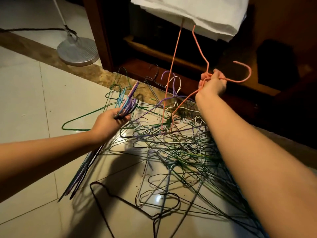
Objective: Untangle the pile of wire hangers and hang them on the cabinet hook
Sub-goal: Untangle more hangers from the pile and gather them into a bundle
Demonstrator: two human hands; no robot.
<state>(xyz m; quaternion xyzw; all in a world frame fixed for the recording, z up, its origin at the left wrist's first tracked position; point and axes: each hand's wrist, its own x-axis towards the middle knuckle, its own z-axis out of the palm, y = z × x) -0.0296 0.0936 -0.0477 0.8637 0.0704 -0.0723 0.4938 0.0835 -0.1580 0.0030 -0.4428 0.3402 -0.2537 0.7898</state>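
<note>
Right hand fists the neck of one orange hanger, raised above the pile on the floor. Left hand, left of that grip, clutches a bundle of hangers, number unclear.

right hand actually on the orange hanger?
Touching. The head view shows the fingers of the right hand curled round the orange hanger at its twisted neck, just below the hook.
</note>
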